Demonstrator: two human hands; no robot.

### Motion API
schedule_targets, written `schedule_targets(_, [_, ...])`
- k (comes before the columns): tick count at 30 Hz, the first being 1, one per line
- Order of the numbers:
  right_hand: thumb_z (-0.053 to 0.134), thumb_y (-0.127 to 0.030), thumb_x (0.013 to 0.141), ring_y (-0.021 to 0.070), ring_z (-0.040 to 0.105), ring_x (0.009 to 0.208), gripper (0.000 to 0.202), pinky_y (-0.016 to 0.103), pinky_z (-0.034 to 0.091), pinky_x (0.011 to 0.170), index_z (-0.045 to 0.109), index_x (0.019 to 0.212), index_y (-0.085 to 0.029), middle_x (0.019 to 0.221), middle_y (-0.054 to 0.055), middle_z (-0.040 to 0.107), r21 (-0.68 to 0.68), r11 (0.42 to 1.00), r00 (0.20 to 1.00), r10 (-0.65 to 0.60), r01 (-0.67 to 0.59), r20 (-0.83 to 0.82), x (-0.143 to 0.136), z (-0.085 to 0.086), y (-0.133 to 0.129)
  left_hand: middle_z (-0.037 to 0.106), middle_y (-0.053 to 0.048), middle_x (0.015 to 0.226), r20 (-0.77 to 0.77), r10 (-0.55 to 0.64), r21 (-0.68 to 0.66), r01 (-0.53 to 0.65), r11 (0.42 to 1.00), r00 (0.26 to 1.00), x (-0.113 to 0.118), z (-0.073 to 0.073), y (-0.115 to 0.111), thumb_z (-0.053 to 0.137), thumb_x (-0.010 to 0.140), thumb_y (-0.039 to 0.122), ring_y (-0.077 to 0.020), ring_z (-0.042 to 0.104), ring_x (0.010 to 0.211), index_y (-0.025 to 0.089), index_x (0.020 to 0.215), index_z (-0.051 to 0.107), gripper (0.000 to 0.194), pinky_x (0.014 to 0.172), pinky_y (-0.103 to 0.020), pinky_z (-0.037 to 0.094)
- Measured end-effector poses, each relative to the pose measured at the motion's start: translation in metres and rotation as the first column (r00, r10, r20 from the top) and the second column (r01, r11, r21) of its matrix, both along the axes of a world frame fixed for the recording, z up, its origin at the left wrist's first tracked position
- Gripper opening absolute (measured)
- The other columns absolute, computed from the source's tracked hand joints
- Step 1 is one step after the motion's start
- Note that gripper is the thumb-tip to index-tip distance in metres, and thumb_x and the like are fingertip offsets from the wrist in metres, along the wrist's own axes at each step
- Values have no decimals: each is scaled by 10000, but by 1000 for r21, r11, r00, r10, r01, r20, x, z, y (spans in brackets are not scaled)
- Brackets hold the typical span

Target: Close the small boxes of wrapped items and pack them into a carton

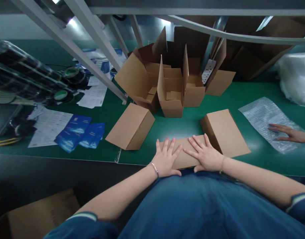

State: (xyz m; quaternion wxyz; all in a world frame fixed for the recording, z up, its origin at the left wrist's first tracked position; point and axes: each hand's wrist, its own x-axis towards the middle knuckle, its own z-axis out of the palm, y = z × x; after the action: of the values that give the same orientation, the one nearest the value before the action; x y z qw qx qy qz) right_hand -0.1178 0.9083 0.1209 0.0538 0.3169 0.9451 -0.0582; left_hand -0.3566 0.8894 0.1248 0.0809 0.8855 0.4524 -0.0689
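A small brown cardboard box (183, 146) lies at the near edge of the green table (187, 124), right in front of me. My left hand (166, 159) presses flat on its left part, fingers spread. My right hand (204, 154) lies flat on its right part, fingers apart and pointing left. Neither hand grips anything. A closed box (224, 131) touches the pressed box on its right. Another closed box (131, 126) sits to the left, apart from it.
Several open boxes (171, 88) stand behind, with flat cardboard at the back. Blue booklets (79, 132), papers and tape rolls (67, 83) lie left. Another person's hand (289, 132) rests on bubble wrap (264, 114) at right. Metal frame bars (67, 43) cross overhead.
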Motion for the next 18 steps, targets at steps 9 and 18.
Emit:
schedule_targets(9, [315,-676,802,351,7,1310,705,699,144,901,132,1388,-329,1436,138,40,15,994,992,-109,110,-57,-16,-11,-4,22,-168,1452,34,82,4,-82,997,996,-7,-1,3,361,572,835,-392,101,1303,321,1386,146,986,964,-668,-18])
schedule_targets(18, [438,-404,860,333,12,1312,634,562,233,1017,144,1401,-252,1444,102,26,-10,999,998,-49,49,-26,13,-16,-26,68,-194,1441,15,110,-6,-110,994,994,-9,-7,-2,352,641,780,-397,57,1309,304,1375,209,887,967,-656,-9])
